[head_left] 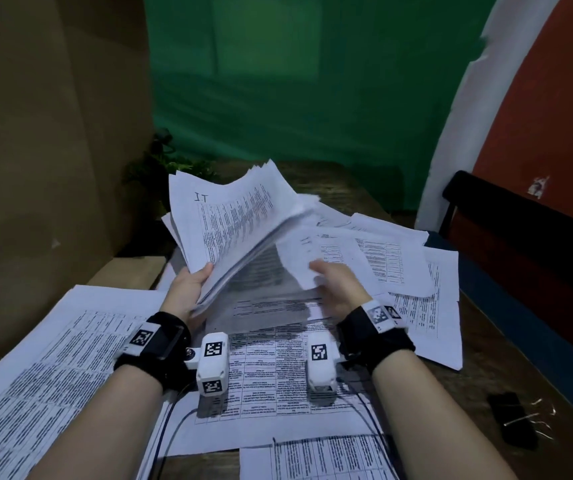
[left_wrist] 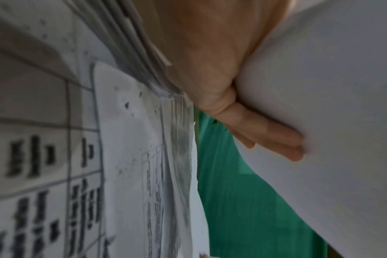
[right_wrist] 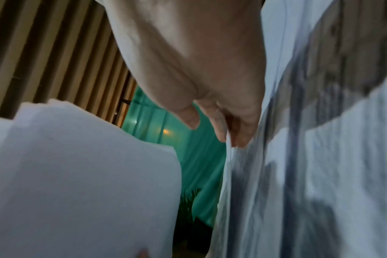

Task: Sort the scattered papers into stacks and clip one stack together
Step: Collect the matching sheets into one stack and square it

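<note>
Fingers [head_left: 319, 266] of the right hand [head_left: 338, 289] are pinching a loose sheet [head_left: 319, 258] just right of the stack [head_left: 229, 230], which the left hand [head_left: 188, 289] is gripping, tilted above the desk [head_left: 507, 362].

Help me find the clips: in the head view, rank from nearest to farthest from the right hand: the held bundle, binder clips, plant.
1. Held bundle, just left of the right hand.
2. Binder clips, near right table edge.
3. Plant, far left corner.

Dim light. Green curtain [head_left: 278, 74] behind wooden table [head_left: 479, 386]; brown board [head_left: 53, 133] left; red wall [head_left: 555, 109] right; dark plant [head_left: 164, 164] at rear.
</note>
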